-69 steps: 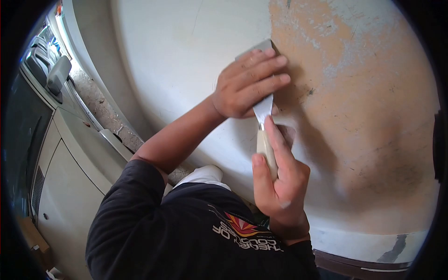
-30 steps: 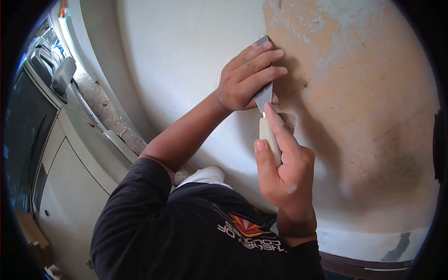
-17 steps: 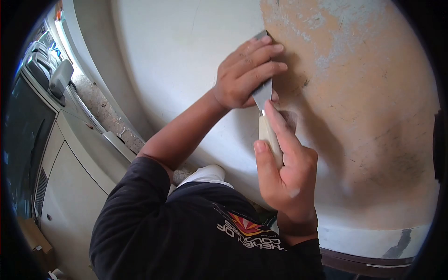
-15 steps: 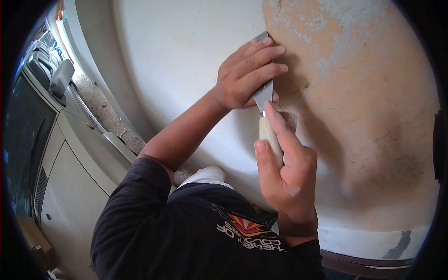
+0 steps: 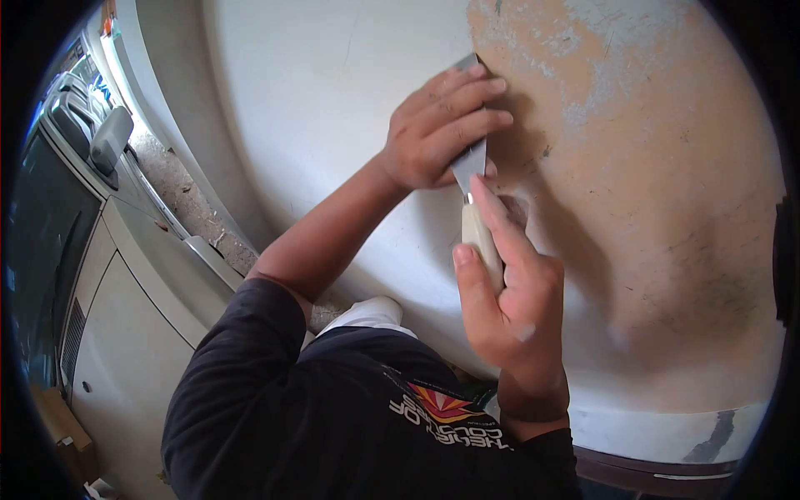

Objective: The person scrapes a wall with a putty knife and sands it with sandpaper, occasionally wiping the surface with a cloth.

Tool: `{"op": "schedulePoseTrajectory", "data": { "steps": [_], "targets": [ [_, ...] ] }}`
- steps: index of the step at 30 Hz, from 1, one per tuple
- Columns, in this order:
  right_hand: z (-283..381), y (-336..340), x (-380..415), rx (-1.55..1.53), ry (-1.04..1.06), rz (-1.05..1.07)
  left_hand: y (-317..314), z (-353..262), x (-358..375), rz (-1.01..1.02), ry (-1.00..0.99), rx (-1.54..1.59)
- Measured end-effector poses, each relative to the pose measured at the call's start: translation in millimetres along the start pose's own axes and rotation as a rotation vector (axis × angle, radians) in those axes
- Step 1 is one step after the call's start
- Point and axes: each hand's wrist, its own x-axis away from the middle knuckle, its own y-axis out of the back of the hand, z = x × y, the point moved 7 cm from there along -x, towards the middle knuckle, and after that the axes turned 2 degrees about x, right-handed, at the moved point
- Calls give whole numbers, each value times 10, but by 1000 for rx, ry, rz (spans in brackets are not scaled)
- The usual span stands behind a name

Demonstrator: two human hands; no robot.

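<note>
A putty knife with a pale handle [image 5: 481,242] and a wide metal blade [image 5: 472,169] is pressed to the wall, its blade pointing up. My right hand [image 5: 521,296] is closed round the handle, thumb on the near side and forefinger stretched along towards the blade. Over the blade lies my left hand [image 5: 429,133], fingers across its face and the thumb partly showing beneath it, so most of the blade is hidden. The blade's far corner shows past the fingertips, at the border between white paint and a tan, scraped patch [image 5: 600,167] of wall.
The white wall [image 5: 308,100] curves away to the left. Beyond it stands a light-coloured vehicle [image 5: 137,287] with a side mirror [image 5: 111,137]. A cardboard box [image 5: 62,429] sits at lower left. A dark reddish-brown edge [image 5: 650,467] runs below the wall at lower right.
Both hands and the putty knife have shifted up very slightly along the wall. The grip of each hand looks the same.
</note>
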Motion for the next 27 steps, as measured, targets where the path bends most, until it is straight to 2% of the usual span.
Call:
{"op": "schedulePoseTrajectory", "data": {
  "steps": [5, 7, 11, 13, 17, 19, 22, 27],
  "targets": [
    [22, 45, 38, -4, 90, -56, -9, -46, -19, -6, -25, -6],
    [-45, 2, 31, -14, -98, 58, -3, -6, -13, 8, -38, -25],
    [1, 26, 5, 46, -21, 24, 14, -1, -31, -13, -40, -42],
    [26, 24, 51, -23, -32, 42, -13, -67, -1, 41, -6, -8],
    [5, 22, -9, 58, -28, 49, 29, 42, -40, -11, -13, -43],
    [43, 23, 16, -23, -111, 78, 15, -25, -18, -9, 3, -13],
    [27, 1, -15, 8, -36, 19, 26, 22, -12, -1, 20, 19],
    [56, 2, 18, -5, -46, -2, 29, -9, -36, -16, -13, 8]
  ]
}}
